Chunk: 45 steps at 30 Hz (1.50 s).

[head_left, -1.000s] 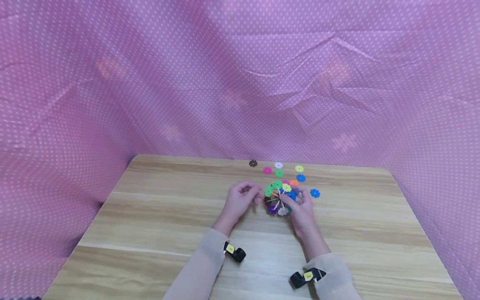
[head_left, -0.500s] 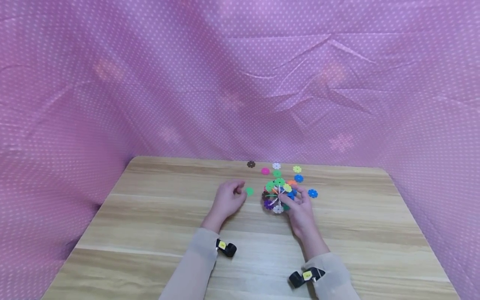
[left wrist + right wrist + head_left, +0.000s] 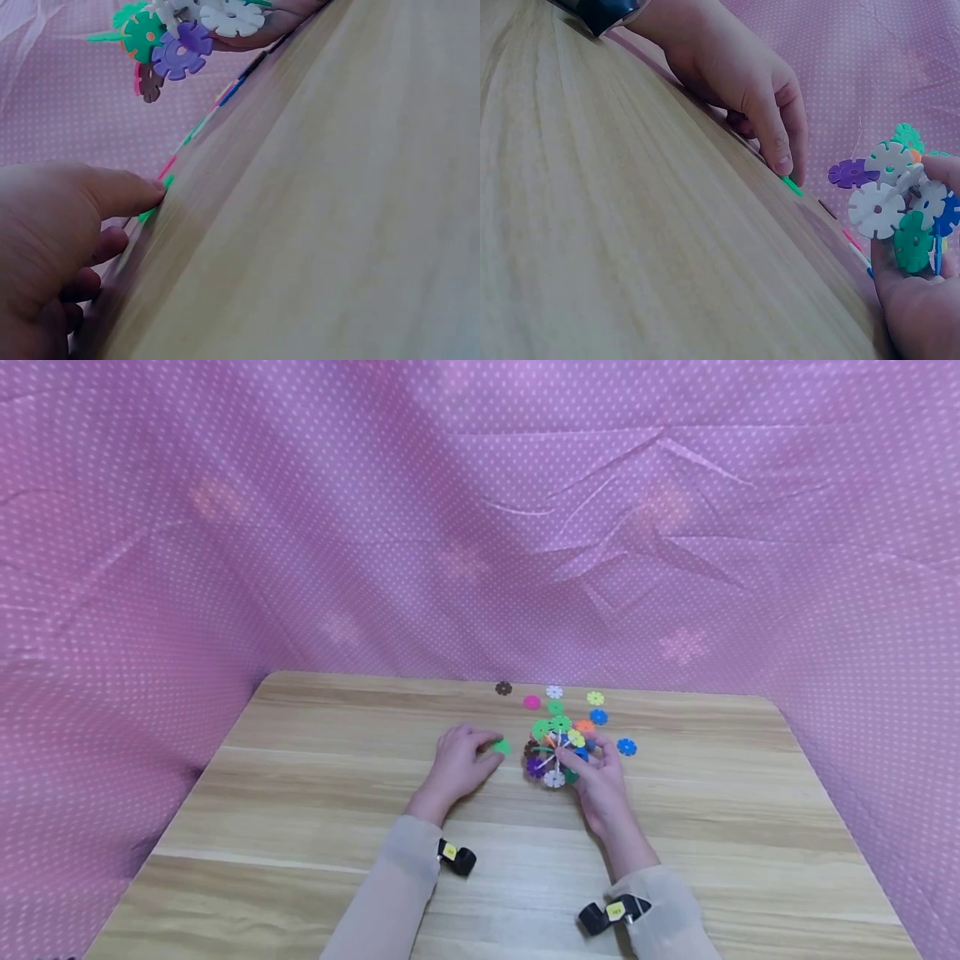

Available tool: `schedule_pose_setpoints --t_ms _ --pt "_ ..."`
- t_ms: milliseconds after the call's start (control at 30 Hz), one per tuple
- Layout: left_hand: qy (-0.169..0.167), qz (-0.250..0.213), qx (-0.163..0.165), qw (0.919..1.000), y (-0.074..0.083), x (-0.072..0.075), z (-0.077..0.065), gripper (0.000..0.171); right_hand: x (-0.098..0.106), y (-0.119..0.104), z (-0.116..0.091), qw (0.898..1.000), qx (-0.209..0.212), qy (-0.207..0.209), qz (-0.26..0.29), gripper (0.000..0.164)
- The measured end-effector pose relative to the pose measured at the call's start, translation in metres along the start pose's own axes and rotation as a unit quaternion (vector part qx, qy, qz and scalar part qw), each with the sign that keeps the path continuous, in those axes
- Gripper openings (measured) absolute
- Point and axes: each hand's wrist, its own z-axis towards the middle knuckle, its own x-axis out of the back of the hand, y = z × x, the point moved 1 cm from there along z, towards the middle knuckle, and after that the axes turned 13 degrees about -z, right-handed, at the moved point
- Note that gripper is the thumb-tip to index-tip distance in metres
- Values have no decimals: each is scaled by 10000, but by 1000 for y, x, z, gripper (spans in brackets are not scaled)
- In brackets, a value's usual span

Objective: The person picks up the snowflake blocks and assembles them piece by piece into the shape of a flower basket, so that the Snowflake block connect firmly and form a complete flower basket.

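Note:
My right hand (image 3: 603, 789) holds a round cluster of interlocking flower-shaped plastic discs (image 3: 554, 778), its thumb reaching into the middle. Green, purple, white, blue, yellow and brown discs stick out of it in all directions. To its left, my left hand (image 3: 457, 768) is low at the table with thumb and index finger at opposite edges of a loose green disc (image 3: 502, 747). In the right wrist view that green disc (image 3: 792, 186) lies flat, pinched between the fingertips. The left wrist view shows the index finger over it and the cluster's purple disc (image 3: 182, 51) beyond.
Loose discs lie toward the far edge of the wooden table (image 3: 315, 777): brown (image 3: 503, 688), pink (image 3: 532, 702), white (image 3: 554, 692), green (image 3: 555, 707), yellow (image 3: 596, 698), orange (image 3: 585, 727) and blue (image 3: 626, 747). A pink dotted cloth (image 3: 450, 527) hangs behind and at the sides.
My left hand has moved left away from the cluster, and its thumb and index finger have come round the loose green disc. The right hand keeps holding the cluster, nearly in place.

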Motion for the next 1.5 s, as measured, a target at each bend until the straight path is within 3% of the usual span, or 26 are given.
schedule_pose_setpoints --t_ms 433,567,733,900,1000,1233,1333,1500 --pt "42 -117 225 9997 4 -1 2 30 -2 -1 1 9999 -121 53 -56 63" --pt "-4 -672 359 9971 5 -1 2 25 -2 -1 1 9998 -156 76 -62 60" --pt "107 -1967 524 9790 12 0 1 17 -3 -1 2 9997 -186 92 -110 57" --pt "290 -3119 519 9483 28 4 2 19 -3 -2 2 9996 -193 125 -184 58" --pt "346 -3530 567 9333 38 5 1 21 -3 -3 2 9993 -197 189 -238 58" --pt "339 -3642 305 9302 52 -4 1 26 -4 -4 2 9991 -213 261 -241 61" --pt "299 -3743 287 9264 56 -8 0 23 -4 -3 2 9992 -216 260 -229 61" --pt "325 -3727 258 9270 56 -13 -2 17 -4 -3 3 9989 -221 304 -271 61"
